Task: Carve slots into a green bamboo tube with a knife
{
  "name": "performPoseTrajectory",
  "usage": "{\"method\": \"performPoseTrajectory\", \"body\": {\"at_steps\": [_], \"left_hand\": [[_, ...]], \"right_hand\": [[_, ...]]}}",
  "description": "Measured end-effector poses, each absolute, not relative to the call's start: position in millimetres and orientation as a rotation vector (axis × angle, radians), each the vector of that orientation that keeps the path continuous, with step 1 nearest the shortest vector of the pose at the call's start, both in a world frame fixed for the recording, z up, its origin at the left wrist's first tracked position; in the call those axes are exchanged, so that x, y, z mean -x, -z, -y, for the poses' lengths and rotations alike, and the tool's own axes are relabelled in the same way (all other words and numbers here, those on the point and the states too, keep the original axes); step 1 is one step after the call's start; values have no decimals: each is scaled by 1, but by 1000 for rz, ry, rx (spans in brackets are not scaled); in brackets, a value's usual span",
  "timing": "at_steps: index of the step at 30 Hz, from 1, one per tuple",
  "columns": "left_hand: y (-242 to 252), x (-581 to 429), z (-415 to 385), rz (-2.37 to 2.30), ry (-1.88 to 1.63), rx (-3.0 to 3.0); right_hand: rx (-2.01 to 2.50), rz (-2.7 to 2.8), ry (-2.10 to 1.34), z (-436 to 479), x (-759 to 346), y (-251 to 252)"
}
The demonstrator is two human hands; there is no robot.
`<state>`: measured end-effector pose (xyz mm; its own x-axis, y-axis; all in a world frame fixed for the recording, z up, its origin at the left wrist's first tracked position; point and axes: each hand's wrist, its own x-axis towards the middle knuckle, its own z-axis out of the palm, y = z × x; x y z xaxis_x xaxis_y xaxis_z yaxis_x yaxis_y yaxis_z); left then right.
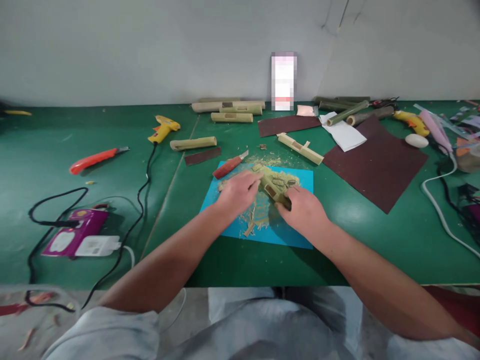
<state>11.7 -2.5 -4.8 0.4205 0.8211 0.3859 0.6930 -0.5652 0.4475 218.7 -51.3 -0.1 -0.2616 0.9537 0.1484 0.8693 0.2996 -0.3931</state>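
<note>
A short green bamboo piece (pixel 272 185) with a rectangular notch lies over a blue cutting mat (pixel 288 235) strewn with shavings. My left hand (pixel 237 194) grips its far end with fingers curled round it. My right hand (pixel 302 209) is closed on the near end. A red-handled carving knife (pixel 228 166) lies on the mat's upper left corner, just beyond my left hand.
Several bamboo sections (pixel 230 111) lie along the back of the green table. Dark sandpaper sheets (pixel 375 165) sit at right, a yellow glue gun (pixel 162 129) and orange cutter (pixel 95 159) at left, a purple power strip (pixel 77 239) with cables near the front left.
</note>
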Motion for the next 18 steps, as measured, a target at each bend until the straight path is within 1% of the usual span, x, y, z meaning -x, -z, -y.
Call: {"method": "performPoseTrajectory", "body": {"at_steps": [3,8,12,15,18], "left_hand": [[7,-12,4,-1230,-768,-2467],[5,-14,9,-1329,-833,-2473],[3,-19,18,-1129,-677,-2495],[3,-21,21,-1244,-749,-2499],[3,-23,24,-1121,-707,-2503]], "right_hand": [[1639,2230,-334,51,-219,0],[1665,2222,-342,52,-218,-1],[1678,2232,-358,51,-218,-2],[1685,2232,-374,51,-218,-3],[1697,2235,-364,51,-218,-4]]}}
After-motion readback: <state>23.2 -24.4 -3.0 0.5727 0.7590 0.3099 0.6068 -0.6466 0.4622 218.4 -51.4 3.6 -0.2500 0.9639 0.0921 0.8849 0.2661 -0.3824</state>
